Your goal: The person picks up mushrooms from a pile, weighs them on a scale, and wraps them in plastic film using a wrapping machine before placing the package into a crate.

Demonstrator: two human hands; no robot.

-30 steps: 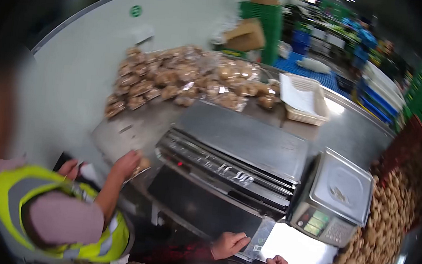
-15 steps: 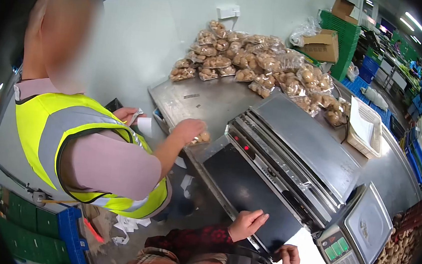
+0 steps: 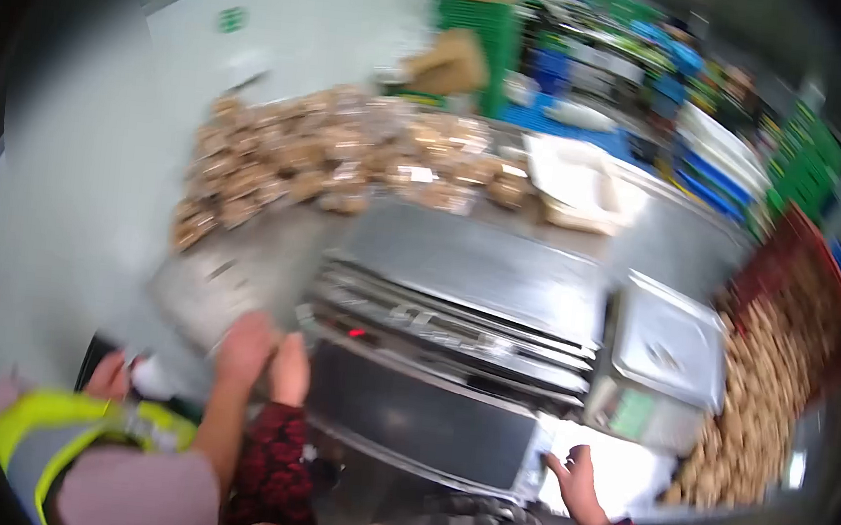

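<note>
My left hand (image 3: 289, 371), in a dark red patterned sleeve, reaches to the left end of the wrapping machine (image 3: 453, 350). It is right beside a co-worker's hand (image 3: 245, 345); motion blur hides what its fingers do. My right hand (image 3: 581, 485) is above the bright white surface (image 3: 617, 475), by the right end of the machine's black plate (image 3: 417, 417). Its thumb and fingers are apart, with nothing visible between them. A weighing scale (image 3: 668, 344) with a metal pan stands beyond my right hand.
Bagged mushrooms (image 3: 320, 154), brown and round, are piled along the back wall. A white basket (image 3: 578, 181) sits at the back right. Loose mushrooms (image 3: 748, 401) spill from a red crate (image 3: 808, 286) at right. A co-worker in a yellow vest (image 3: 56, 431) stands at left.
The view has swung right and blurred. My left hand has moved from the front of the black plate to the machine's left end, next to the co-worker's hand. My right hand's fingers have spread.
</note>
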